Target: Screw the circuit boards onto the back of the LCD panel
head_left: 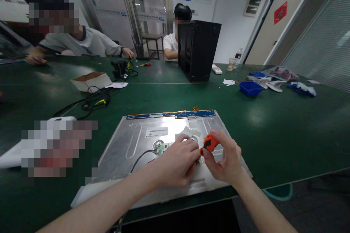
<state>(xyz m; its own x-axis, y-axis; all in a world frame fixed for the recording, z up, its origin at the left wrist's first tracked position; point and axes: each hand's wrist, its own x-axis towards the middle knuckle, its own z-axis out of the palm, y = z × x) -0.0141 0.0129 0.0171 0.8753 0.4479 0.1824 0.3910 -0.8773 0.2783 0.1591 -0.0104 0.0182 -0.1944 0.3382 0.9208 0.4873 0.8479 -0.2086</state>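
A silver metal panel (pixel 125 145), which looks like the back of a display, lies flat in front of me. Along its far edge runs a long blue circuit strip (pixel 172 114). My right hand (pixel 228 160) grips the orange and black handle of a screwdriver (pixel 210 142) over the panel's right half. Close against it, my left hand (pixel 177 162) has its fingers curled near the tool's lower end; what they hold is hidden. A small green circuit board (pixel 162 149) shows partly behind my left hand, with a black cable (pixel 136 160) leading off it.
Across the green table (pixel 153 96) stands a black computer case (pixel 203 51). Two people sit on the far side. Left are an open cardboard box (pixel 91 82) and coiled black cables (pixel 94 100). A blue tray (pixel 250 88) and gloves (pixel 302 88) lie right; another screwdriver (pixel 146 64) lies far off.
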